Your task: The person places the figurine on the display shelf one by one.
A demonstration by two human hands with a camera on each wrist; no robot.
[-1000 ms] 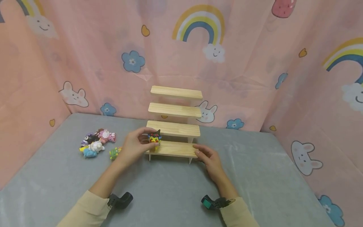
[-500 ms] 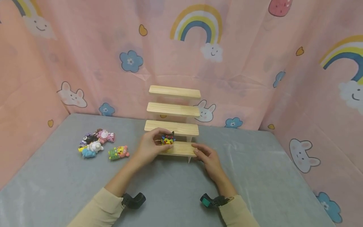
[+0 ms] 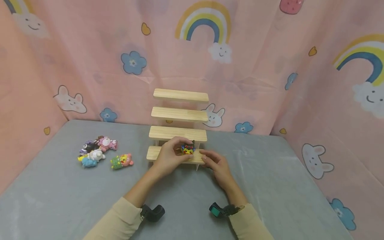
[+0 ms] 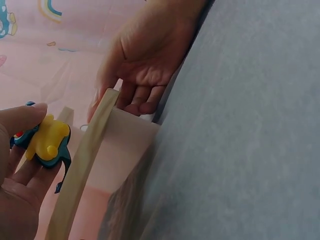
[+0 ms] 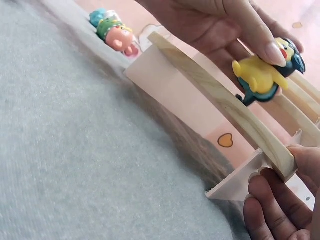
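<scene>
My left hand (image 3: 169, 156) holds a small yellow figurine (image 3: 188, 149) with a dark hat and cape, pinched between thumb and fingers. It hangs over the right part of the lowest step of a wooden display stand (image 3: 154, 152). In the left wrist view, a gap shows between the figurine (image 4: 52, 137) and the board's edge (image 4: 82, 165). At that step's right end, my right hand (image 3: 220, 168) grips the board, thumb above and fingers curled below, as the right wrist view shows near the board's end (image 5: 281, 165).
Higher wooden steps (image 3: 178, 133) rise behind the lowest one. Left of the stand lie a green-and-pink figurine group (image 3: 121, 161) and a heap of several figurines (image 3: 96, 155). A pink printed curtain (image 3: 255, 66) closes off the back of the grey-covered table (image 3: 264, 186).
My left hand has carried the yellow figurine rightward along the lowest step, uncovering the green-and-pink figurines and the step's left end. The right hand stays on the board's end.
</scene>
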